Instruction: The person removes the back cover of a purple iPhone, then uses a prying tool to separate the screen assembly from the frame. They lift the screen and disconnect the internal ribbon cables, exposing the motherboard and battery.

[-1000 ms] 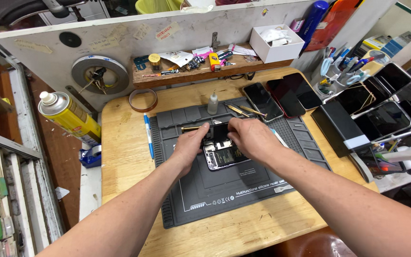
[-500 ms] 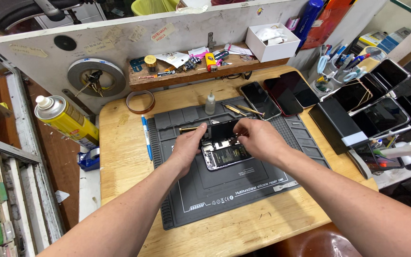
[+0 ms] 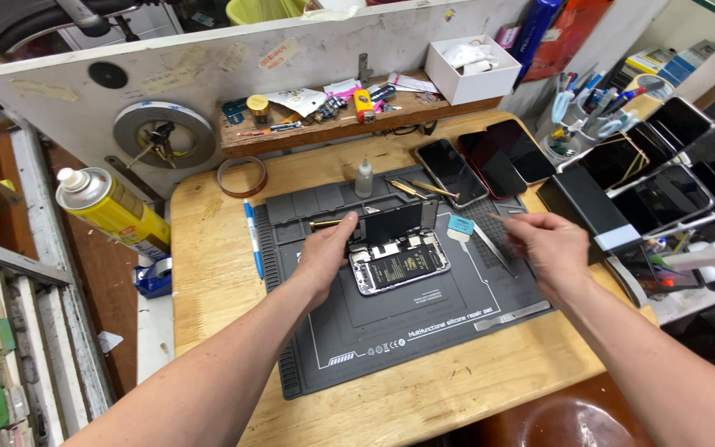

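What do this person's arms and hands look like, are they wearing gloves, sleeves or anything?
No gloves and no sleeves in view: both forearms are bare to the frame's edge. The left hand and right hand show no rings, watch or wristband that I can see.

On the pale wooden worktop lies a dark grey silicone repair mat. In its middle sits an opened smartphone with its innards showing, its black screen panel propped up at the far edge. The left hand rests at the phone's left side, fingers touching the screen panel's corner. The right hand hovers apart to the right, pinching a thin metal tool. A yellow spray can lies left of the worktop.
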